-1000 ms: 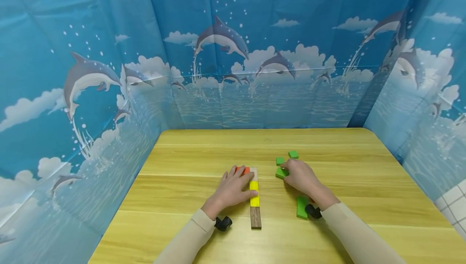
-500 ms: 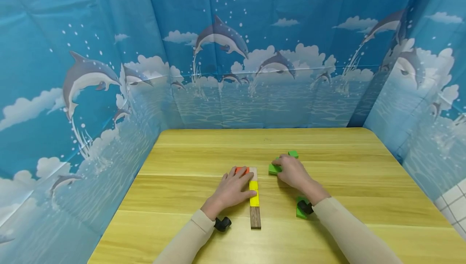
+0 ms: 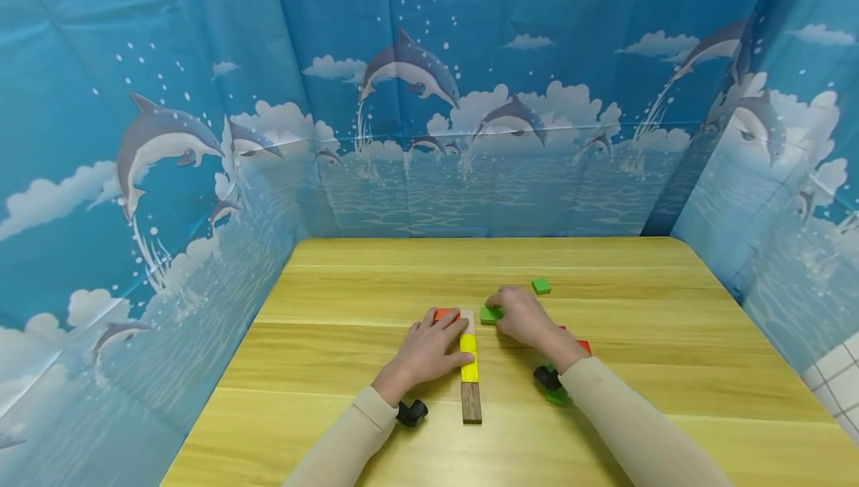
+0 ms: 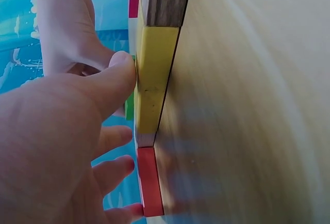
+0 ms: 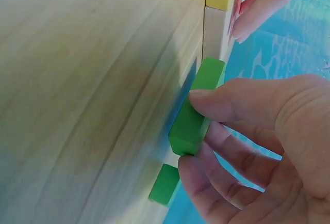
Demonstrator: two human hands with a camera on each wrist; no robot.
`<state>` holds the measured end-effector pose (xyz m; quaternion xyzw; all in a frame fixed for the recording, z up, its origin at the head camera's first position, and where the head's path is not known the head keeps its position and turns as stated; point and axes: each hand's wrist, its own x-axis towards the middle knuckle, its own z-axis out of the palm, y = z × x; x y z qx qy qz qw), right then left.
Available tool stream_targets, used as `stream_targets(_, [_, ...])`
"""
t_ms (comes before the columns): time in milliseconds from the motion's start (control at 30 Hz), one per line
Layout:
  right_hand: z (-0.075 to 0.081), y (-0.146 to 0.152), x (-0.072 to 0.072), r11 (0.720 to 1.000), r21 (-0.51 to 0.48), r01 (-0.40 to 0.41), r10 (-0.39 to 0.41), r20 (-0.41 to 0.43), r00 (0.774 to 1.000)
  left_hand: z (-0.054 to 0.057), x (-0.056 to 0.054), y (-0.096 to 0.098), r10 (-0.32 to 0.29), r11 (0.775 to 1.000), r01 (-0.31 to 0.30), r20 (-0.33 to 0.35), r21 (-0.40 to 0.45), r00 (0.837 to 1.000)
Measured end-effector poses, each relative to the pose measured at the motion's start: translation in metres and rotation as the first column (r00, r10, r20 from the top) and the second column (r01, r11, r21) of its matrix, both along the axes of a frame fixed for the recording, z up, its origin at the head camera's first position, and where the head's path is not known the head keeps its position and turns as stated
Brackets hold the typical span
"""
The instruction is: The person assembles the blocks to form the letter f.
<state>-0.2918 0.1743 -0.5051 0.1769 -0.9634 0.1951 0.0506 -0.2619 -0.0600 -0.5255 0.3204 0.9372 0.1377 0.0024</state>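
Observation:
In the head view my left hand (image 3: 426, 349) rests on a line of flat blocks. Its fingertips lie on an orange-red block (image 3: 444, 314) and a pale wood block (image 3: 468, 327), its thumb on the yellow part (image 3: 469, 369). A dark brown block (image 3: 472, 403) forms the near end. My right hand (image 3: 526, 317) pinches a green block (image 3: 491, 315) between thumb and fingers, just right of the pale block. In the right wrist view this green block (image 5: 188, 131) is held close over the table, one end near the pale block (image 5: 214, 33).
A small green block (image 3: 540, 286) lies behind my right hand. Red blocks (image 3: 584, 346) and another green block (image 3: 557, 396) are partly covered by my right forearm. The wooden table (image 3: 376, 278) is bordered by a blue dolphin-print curtain (image 3: 416, 196).
My right hand has moved left with the green block, bringing it close to the pale block. Red blocks show beside the right wrist. The left hand has stayed in place.

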Motion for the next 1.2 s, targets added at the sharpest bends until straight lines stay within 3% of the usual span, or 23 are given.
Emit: stream_targets(1200, [-0.003,-0.012,-0.008,1.000,-0.017,-0.005,0.006,0.045,0.999,-0.005,-0.001,0.003,0.007,1.000,-0.007,-0.011,-0.007,1.000])
